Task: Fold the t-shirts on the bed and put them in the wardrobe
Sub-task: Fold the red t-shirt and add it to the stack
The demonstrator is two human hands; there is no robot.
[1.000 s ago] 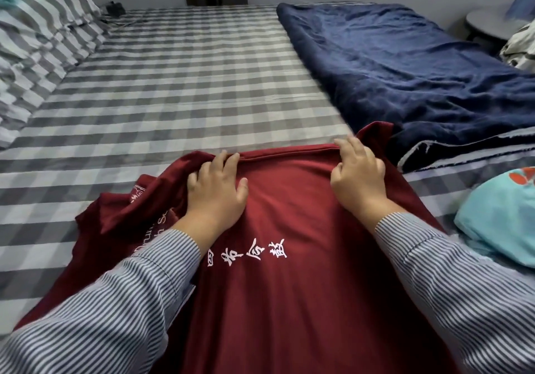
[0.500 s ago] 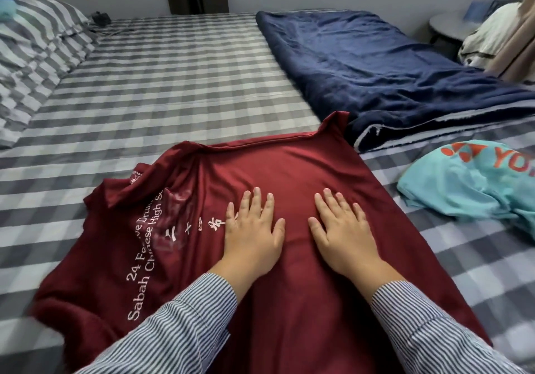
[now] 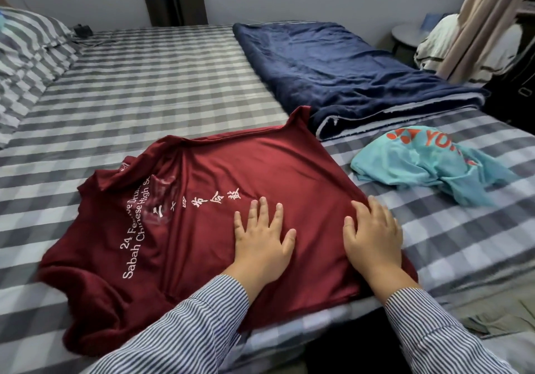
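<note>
Head view: both hands (image 3: 262, 239) press red t-shirt (image 3: 260, 176).

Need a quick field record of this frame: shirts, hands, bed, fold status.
surface: checked bed sheet
shirt in work: maroon t-shirt, spread flat, white print up
left hand: flat on the maroon t-shirt, fingers straight
right hand: flat at the shirt's right edge
other shirt: teal t-shirt, crumpled, right of the maroon one, apart
also on bed: navy blanket, striped pillow
fold status: neither shirt folded small yet
wardrobe: not in view
</note>
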